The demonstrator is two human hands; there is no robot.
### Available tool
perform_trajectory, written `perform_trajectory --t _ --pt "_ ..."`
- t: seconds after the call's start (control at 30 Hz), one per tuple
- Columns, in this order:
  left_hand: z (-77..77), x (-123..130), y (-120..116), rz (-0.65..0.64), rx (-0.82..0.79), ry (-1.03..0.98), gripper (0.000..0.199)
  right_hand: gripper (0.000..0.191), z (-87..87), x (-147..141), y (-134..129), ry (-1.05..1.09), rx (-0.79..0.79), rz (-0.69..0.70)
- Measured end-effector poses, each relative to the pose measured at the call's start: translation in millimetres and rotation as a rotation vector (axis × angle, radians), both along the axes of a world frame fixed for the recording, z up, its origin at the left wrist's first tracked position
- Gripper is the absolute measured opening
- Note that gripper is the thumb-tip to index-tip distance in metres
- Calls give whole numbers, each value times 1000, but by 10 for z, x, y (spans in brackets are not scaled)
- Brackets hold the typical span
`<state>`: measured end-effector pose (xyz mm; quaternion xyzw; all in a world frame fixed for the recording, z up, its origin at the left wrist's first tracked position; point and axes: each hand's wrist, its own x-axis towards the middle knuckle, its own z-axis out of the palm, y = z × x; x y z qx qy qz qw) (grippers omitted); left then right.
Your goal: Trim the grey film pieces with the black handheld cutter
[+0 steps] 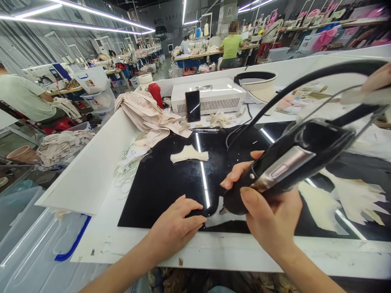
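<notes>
My right hand point(271, 219) is wrapped around a black corded handheld tool point(284, 162) with a silver switch plate. The tool slants down to the left, its lower end over a thin greyish piece point(226, 221) at the front of the glossy black mat point(152, 199). What the tip touches is hidden. My left hand point(180, 224) lies palm down on the mat's front edge, fingers extended, fingertips beside the left end of that greyish piece. Farther back on the mat is a cream cut piece point(189, 154). More cream pieces point(324, 203) lie right of my right hand.
The tool's black cord point(275, 97) arches across the right. Another person's hand point(380, 77) shows at the upper right edge. A phone point(192, 106) leans against a white box point(210, 95); beige fabric point(149, 118) is heaped left, below a red bottle point(155, 94). A white panel point(88, 171) borders the left.
</notes>
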<state>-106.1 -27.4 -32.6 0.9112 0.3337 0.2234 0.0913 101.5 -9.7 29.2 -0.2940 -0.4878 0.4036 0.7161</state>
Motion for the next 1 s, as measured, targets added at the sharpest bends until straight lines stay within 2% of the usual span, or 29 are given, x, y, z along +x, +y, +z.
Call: perform_trajectory --t 0.1,0.2,0.27,0.37,0.6,0.83,1.0 --pt "82 18 173 -72 -29 28 23 49 117 154 27 -125 -3 -71" --pt "146 76 390 -164 -106 79 28 41 191 234 72 -195 0 -142" --pt "176 130 506 -217 -185 103 43 36 201 240 101 -196 3 -176" --pt "196 212 599 -266 -292 111 63 39 161 209 129 -134 10 -177" --pt "146 308 638 -293 -361 100 82 41 6 139 139 -16 39 -153" --pt "114 332 643 -280 -437 76 79 41 -139 135 181 6 74 -112" --pt "62 334 637 -271 -441 74 83 41 -177 130 216 17 69 -109"
